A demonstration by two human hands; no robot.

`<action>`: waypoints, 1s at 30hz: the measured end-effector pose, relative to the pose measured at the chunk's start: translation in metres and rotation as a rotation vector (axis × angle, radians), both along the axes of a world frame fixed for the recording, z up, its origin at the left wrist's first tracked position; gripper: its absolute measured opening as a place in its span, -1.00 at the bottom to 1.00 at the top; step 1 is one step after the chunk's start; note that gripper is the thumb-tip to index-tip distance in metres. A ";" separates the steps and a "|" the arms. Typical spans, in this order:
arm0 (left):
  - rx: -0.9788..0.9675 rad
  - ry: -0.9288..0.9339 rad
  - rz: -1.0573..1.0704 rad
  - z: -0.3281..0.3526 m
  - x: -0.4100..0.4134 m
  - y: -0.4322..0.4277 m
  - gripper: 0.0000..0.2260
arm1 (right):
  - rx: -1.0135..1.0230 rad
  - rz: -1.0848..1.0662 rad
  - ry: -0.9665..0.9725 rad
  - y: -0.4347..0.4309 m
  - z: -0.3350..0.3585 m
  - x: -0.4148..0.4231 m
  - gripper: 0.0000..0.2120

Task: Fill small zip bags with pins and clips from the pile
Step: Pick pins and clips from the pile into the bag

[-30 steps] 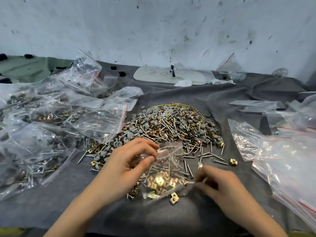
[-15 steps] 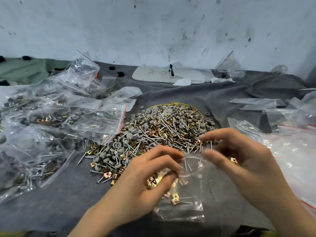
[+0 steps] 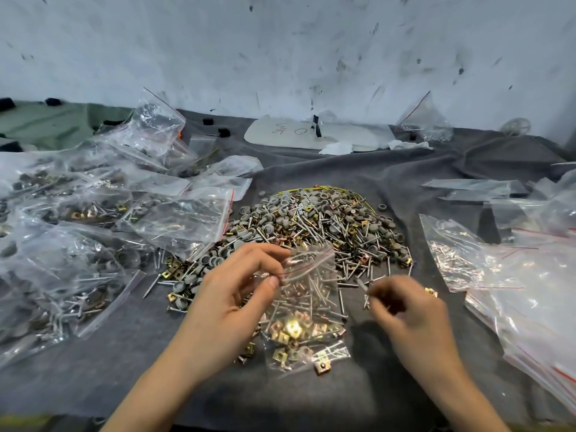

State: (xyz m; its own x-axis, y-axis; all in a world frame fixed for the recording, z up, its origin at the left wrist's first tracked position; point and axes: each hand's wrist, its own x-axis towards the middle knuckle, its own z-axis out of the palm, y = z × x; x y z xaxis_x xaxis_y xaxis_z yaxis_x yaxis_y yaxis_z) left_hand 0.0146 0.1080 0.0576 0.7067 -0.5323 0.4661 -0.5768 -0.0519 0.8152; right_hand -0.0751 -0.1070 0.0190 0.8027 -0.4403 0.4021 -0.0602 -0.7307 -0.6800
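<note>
A pile of pins, grey caps and brass clips [image 3: 321,222] lies in the middle of the grey cloth. My left hand [image 3: 230,300] pinches the red-striped mouth of a small zip bag [image 3: 307,310] between thumb and fingers. The bag holds pins and several brass clips and rests in front of the pile. My right hand [image 3: 405,310] is just right of the bag, its fingers curled and pinching a thin metal pin [image 3: 367,296] at the pile's near edge. A loose brass clip [image 3: 322,366] lies below the bag.
Filled zip bags [image 3: 71,244] are heaped on the left. Empty zip bags [image 3: 514,275] are stacked on the right. A white board [image 3: 311,135] and another bag [image 3: 425,120] sit at the back by the wall. Grey cloth [image 3: 311,397] covers the table.
My right hand has let go of the bag's mouth and dropped to the pile's near edge, where it pinches a pin. The left hand has lifted the bag's mouth up and back.
</note>
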 end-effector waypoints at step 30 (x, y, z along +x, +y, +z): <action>-0.039 0.008 0.033 0.005 0.007 0.001 -0.89 | -0.147 0.131 0.372 0.005 -0.013 0.016 -0.88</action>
